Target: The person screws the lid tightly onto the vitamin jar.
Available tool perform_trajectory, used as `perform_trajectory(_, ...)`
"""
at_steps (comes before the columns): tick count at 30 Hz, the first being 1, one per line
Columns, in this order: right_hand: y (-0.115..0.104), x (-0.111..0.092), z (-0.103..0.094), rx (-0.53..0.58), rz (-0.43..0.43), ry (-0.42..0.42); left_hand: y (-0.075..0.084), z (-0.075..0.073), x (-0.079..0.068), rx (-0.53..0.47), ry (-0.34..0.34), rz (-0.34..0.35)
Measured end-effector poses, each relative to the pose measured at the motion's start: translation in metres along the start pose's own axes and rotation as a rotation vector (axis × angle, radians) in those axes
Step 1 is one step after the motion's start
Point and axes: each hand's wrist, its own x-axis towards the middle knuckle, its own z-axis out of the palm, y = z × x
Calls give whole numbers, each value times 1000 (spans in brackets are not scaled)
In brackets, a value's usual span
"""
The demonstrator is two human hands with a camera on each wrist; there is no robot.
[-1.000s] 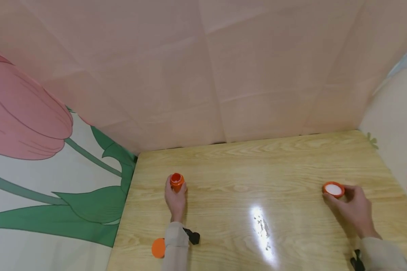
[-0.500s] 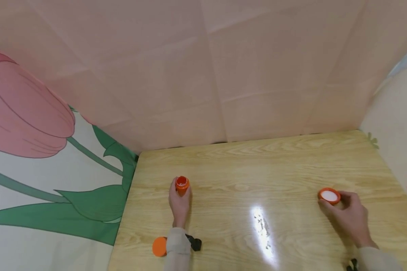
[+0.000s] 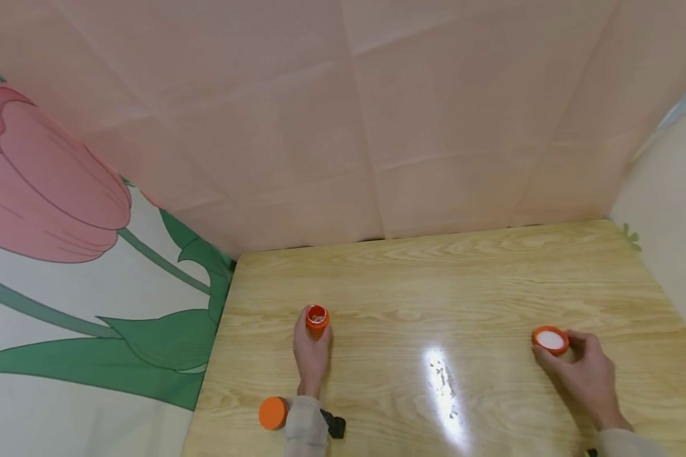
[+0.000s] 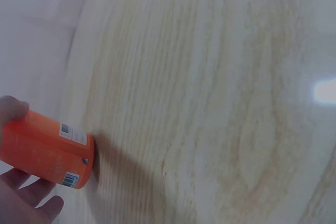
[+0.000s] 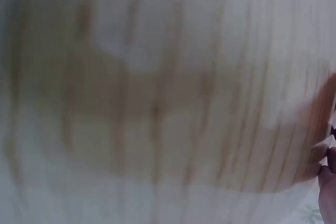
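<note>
My left hand (image 3: 311,357) grips an orange bottle (image 3: 317,325) whose uncapped mouth faces up toward the head camera. In the left wrist view, the bottle (image 4: 47,151) shows labels with barcodes near its base, which is close over the wooden tabletop; fingers (image 4: 31,195) wrap its side. Over at the right, my right hand (image 3: 590,374) pinches a round orange-red cap (image 3: 551,341) between thumb and fingers, its white inner side up. Only a few fingertips (image 5: 328,182) show at the edge of the right wrist view, above a blurred tabletop.
A second container with a flat orange lid (image 3: 273,413) stands beside the left forearm, partly behind the sleeve (image 3: 305,422). The wooden table (image 3: 411,273) meets a pinkish cloth wall (image 3: 349,127) at the back. Printed flower panels (image 3: 148,317) flank it.
My left hand has moved rightward and nearer to me with the bottle. The right hand has come slightly left and nearer with the cap. The view has shifted a little.
</note>
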Motion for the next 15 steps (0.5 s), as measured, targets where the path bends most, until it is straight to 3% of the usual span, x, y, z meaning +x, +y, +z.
perform_trajectory(15, -4, -5, 2, -13, 27, 14, 1, 3, -14, 86, 44, 115)
